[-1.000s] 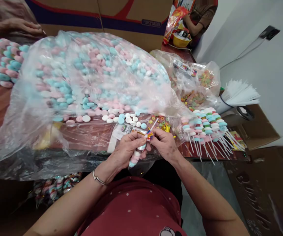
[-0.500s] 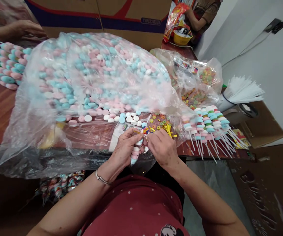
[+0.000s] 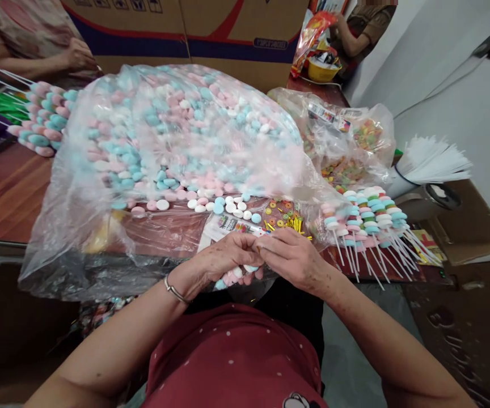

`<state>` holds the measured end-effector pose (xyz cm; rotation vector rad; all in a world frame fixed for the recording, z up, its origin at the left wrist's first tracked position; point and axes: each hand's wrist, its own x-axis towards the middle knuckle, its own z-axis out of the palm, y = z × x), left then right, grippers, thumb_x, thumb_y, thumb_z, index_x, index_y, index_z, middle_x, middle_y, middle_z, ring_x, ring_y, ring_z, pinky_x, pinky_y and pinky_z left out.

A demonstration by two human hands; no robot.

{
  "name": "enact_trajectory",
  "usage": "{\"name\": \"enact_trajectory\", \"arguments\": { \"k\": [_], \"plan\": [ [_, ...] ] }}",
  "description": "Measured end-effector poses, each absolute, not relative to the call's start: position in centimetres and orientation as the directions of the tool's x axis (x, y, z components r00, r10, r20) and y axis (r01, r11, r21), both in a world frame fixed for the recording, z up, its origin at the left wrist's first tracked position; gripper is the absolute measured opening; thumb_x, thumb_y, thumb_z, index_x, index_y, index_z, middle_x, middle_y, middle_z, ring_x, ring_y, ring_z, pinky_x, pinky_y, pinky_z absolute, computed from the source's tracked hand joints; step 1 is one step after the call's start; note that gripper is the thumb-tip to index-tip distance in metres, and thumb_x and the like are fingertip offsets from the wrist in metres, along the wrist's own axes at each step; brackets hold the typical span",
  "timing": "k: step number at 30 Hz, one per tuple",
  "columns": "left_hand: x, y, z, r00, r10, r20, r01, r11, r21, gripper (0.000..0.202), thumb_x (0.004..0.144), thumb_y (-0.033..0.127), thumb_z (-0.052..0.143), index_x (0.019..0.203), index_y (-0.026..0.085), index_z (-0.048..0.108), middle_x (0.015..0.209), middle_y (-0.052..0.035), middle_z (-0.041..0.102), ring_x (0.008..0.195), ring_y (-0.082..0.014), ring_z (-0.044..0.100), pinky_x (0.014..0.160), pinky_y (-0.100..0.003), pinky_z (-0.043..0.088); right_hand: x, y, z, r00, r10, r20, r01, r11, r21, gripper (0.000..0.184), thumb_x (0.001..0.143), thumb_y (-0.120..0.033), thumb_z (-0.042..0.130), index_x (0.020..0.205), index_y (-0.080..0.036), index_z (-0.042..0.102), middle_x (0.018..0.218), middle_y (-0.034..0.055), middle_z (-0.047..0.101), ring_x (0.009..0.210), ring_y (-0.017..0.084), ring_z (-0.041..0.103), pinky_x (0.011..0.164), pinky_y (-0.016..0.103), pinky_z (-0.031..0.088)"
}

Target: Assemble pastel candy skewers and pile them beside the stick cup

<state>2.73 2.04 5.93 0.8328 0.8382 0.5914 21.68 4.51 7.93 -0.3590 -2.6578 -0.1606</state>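
My left hand is closed around a candy skewer of pink, white and blue sweets, low over the table's front edge. Its fingers cover part of the skewer. My right hand is closed in a pinch, its fingertips against those of my left hand at the skewer's upper end; what they pinch is hidden. Just beyond the hands lie gold twist ties, small ring-shaped candies and a printed clear wrapper. Loose round candies lie behind these.
A large clear bag of candies fills the middle. Finished-looking skewers lie at right, near a container of white sticks. More skewers lie at left. A co-worker's hand is at far left; another person's arm is at back right.
The skewer has tilted from nearly upright to slanting, and my hands have come closer together at its upper end. The view has shifted slightly left; the co-worker's hand at left has drawn in.
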Motion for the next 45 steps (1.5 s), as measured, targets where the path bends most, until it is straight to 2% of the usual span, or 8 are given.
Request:
{"name": "enact_trajectory", "arguments": {
  "k": [8, 14, 21, 28, 31, 36, 40, 45],
  "plan": [
    [2.6, 2.1, 6.4, 0.657, 0.579, -0.482, 0.084, 0.58, 0.811, 0.012, 0.057, 0.016, 0.069, 0.069, 0.013, 0.068, 0.056, -0.0026, 0.066, 0.04, -0.011, 0.055, 0.037, -0.018, 0.041, 21.7, 3.0, 8.9, -0.927, 0.179, 0.329, 0.192, 0.981, 0.007, 0.025, 0.099, -0.02, 0.04, 0.089, -0.015, 0.063, 0.085, 0.0071, 0.064, 0.079, 0.018, 0.051, 0.074, 0.032, 0.043],
    [4.1, 1.4, 7.1, 0.246, 0.956, -0.163, 0.364, 0.065, 0.929, 0.01, 0.066, 0.012, 0.059, 0.059, 0.019, 0.057, 0.052, -0.0005, 0.055, 0.05, -0.0161, 0.053, 0.051, -0.025, 0.041, 20.1, 1.9, 7.0, -0.71, 0.51, 0.484, 0.63, 0.769, 0.113, 0.028, 0.093, -0.01, 0.039, 0.074, -0.016, 0.058, 0.069, 0.0066, 0.054, 0.07, 0.02, 0.046, 0.062, 0.031, 0.037],
    [5.5, -1.1, 6.4, 0.088, 0.866, 0.493, 0.518, -0.462, 0.719, 0.01, 0.083, 0.02, 0.059, 0.082, 0.02, 0.069, 0.089, -0.0133, 0.07, 0.086, -0.026, 0.059, 0.088, -0.04, 0.041, 18.5, 4.0, 7.5, -0.19, 0.869, 0.456, 0.542, 0.48, -0.69, 0.016, 0.09, -0.018, 0.044, 0.076, -0.022, 0.051, 0.069, -0.0012, 0.057, 0.063, 0.013, 0.051, 0.06, 0.025, 0.042],
    [3.4, -1.9, 8.1, -0.131, 0.991, -0.022, -0.181, -0.002, 0.983, 0.05, 0.085, 0.064, 0.051, 0.079, 0.019, 0.073, 0.076, -0.0075, 0.069, 0.073, -0.0226, 0.059, 0.069, -0.033, 0.047, 15.9, 0.4, 10.1, -0.246, 0.901, 0.358, 0.159, 0.402, -0.902, 0.015, 0.086, -0.02, 0.048, 0.072, -0.021, 0.053, 0.065, -0.0029, 0.055, 0.057, 0.01, 0.048, 0.056, 0.022, 0.04],
    [1.3, -2.3, 10.4, -0.073, 0.996, 0.053, -0.355, -0.075, 0.932, 0.062, 0.079, 0.076, 0.044, 0.078, 0.024, 0.077, 0.074, -0.0081, 0.071, 0.077, -0.0257, 0.063, 0.07, -0.036, 0.05, 15.1, -0.3, 9.6, -0.346, 0.901, 0.261, 0.057, 0.298, -0.953, 0.015, 0.085, -0.021, 0.049, 0.069, -0.021, 0.051, 0.06, -0.0042, 0.052, 0.052, 0.009, 0.044, 0.05, 0.021, 0.038],
    [-1.0, -3.9, 11.0, 0.444, 0.889, 0.108, -0.094, -0.073, 0.993, 0.058, 0.09, 0.062, 0.043, 0.071, 0.021, 0.078, 0.065, -0.0108, 0.07, 0.068, -0.0235, 0.063, 0.077, -0.037, 0.049, 14.9, 0.0, 9.2, -0.219, 0.912, 0.347, 0.104, 0.376, -0.921, 0.016, 0.087, -0.024, 0.048, 0.074, -0.021, 0.055, 0.064, -0.0024, 0.054, 0.058, 0.011, 0.049, 0.054, 0.023, 0.041],
    [-0.7, -4.4, 8.5, 0.058, 0.994, -0.089, -0.149, 0.097, 0.984, 0.045, 0.086, 0.058, 0.055, 0.072, 0.018, 0.072, 0.074, -0.0067, 0.069, 0.069, -0.0184, 0.059, 0.068, -0.029, 0.05, 13.9, -1.1, 9.1, -0.296, 0.864, 0.406, 0.009, 0.428, -0.904, 0.017, 0.089, -0.026, 0.05, 0.074, -0.021, 0.057, 0.067, -0.0006, 0.056, 0.063, 0.012, 0.051, 0.059, 0.026, 0.044],
    [1.2, -5.1, 8.4, -0.259, 0.942, -0.214, -0.46, 0.075, 0.885, 0.036, 0.064, 0.044, 0.082, 0.086, 0.02, 0.068, 0.078, -0.0028, 0.069, 0.067, -0.0169, 0.062, 0.064, -0.027, 0.052, 11.6, -2.9, 6.5, -0.516, 0.855, 0.049, -0.141, -0.029, -0.99, 0.023, 0.091, -0.035, 0.05, 0.074, -0.021, 0.053, 0.059, -0.0056, 0.045, 0.052, 0.009, 0.041, 0.05, 0.022, 0.039]
  ]
}}
